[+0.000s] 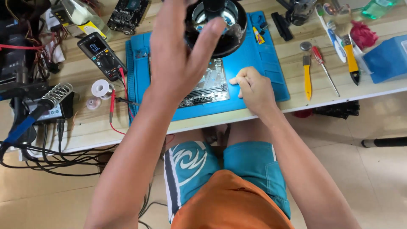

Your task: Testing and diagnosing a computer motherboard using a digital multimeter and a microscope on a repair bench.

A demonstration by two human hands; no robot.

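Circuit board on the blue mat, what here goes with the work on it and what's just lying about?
In use:
circuit board
blue mat
round magnifier lamp
left hand raised at the lamp
right hand resting by the board

Lying about:
multimeter
solder spool
yellow screwdrivers
red screwdriver
soldering iron stand

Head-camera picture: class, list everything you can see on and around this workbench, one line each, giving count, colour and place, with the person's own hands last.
Work mat: one, blue, centre of the bench.
Circuit board: one, silver-grey, on the mat.
Magnifier lamp: one, black, above the board.
Multimeter: one, black, left of the mat, with red probe leads.
Solder spool: one, white, below the multimeter.
Soldering iron stand: one, coiled metal, far left.
Yellow-handled tools: two, right of the mat.
Red-handled screwdriver: one, between them.
Blue box: one, far right.
Left hand: raised, open, at the lamp.
Right hand: closed, resting on the mat beside the board.
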